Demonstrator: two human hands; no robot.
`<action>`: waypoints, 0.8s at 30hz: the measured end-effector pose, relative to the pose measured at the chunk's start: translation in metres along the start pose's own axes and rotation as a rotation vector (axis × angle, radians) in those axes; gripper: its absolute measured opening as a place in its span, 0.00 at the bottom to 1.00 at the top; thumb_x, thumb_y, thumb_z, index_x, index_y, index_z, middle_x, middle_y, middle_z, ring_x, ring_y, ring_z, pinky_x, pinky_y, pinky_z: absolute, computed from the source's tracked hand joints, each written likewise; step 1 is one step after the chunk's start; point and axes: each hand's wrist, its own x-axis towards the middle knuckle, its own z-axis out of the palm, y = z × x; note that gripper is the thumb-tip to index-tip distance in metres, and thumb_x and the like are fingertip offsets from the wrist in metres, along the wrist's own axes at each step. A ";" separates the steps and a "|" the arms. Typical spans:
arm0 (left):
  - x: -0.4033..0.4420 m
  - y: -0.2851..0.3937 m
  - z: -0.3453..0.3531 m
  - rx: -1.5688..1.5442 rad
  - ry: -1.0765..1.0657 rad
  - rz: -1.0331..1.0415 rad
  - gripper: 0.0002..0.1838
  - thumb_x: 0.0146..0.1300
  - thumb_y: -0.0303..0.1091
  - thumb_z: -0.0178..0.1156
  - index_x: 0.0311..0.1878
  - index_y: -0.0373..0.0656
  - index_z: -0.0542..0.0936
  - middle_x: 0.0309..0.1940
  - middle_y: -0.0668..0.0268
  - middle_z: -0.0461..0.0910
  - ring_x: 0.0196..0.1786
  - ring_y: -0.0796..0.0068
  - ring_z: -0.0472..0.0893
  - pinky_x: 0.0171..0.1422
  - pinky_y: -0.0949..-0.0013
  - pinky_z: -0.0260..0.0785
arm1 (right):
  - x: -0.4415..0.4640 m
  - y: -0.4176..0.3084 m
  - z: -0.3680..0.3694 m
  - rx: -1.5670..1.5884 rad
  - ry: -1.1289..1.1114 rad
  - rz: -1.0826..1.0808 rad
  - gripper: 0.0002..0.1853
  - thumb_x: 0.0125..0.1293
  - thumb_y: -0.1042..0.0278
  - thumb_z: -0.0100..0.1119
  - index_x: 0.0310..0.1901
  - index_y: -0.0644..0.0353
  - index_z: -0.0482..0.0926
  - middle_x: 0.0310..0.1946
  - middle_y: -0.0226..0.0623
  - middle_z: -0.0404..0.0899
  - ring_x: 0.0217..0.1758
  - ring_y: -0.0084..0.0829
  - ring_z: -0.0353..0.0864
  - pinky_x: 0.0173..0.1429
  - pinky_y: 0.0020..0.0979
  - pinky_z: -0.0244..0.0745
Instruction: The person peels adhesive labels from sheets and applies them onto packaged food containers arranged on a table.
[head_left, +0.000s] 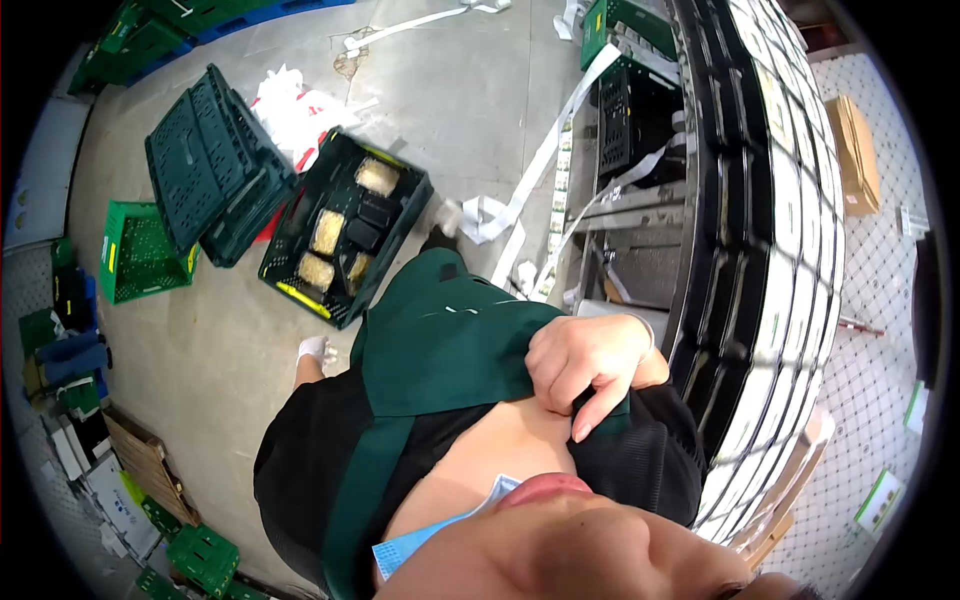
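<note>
My right hand (pixel 590 365) is closed at my chest, its curled fingers on the upper corner of my green apron (pixel 450 345) by the shoulder strap. A thin band circles that wrist. Low at my other side hangs my left hand (pixel 315 350), which looks white, as if gloved. It is small in view, and its fingers are too unclear to read. Beyond it on the floor stands a dark green crate (pixel 345 315) with several packs inside, some with pale beige contents (pixel 326 232), others black. A blue face mask (pixel 440 530) sits pulled down below my mouth.
Stacked dark crates (pixel 215 165) lean beside a bright green crate (pixel 115 255) on the left. Close on my right runs a tall rack of black trays (pixel 730 230). White label strips (pixel 545 150) trail over the floor. A wooden pallet (pixel 150 465) stands at lower left.
</note>
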 end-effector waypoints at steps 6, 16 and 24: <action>0.069 0.165 -0.018 0.215 -0.048 0.010 0.13 0.55 0.38 0.47 0.33 0.39 0.75 0.27 0.55 0.77 0.28 0.60 0.77 0.31 0.58 0.68 | -0.037 0.010 -0.168 -0.044 0.312 0.049 0.11 0.52 0.62 0.62 0.27 0.62 0.75 0.31 0.36 0.75 0.28 0.37 0.72 0.31 0.30 0.66; -0.064 0.846 -0.034 0.289 0.207 1.265 0.17 0.50 0.42 0.55 0.40 0.41 0.76 0.39 0.58 0.75 0.46 0.61 0.73 0.51 0.67 0.64 | -0.107 0.018 -0.438 -0.050 0.470 0.079 0.09 0.52 0.65 0.61 0.31 0.61 0.77 0.25 0.35 0.74 0.26 0.37 0.71 0.28 0.31 0.64; -0.077 1.094 -0.029 0.185 0.163 1.536 0.19 0.54 0.45 0.52 0.44 0.44 0.76 0.42 0.59 0.76 0.46 0.61 0.74 0.51 0.67 0.65 | -0.205 0.063 -0.701 0.069 0.356 0.062 0.08 0.54 0.68 0.59 0.24 0.62 0.75 0.27 0.33 0.77 0.28 0.30 0.73 0.32 0.27 0.67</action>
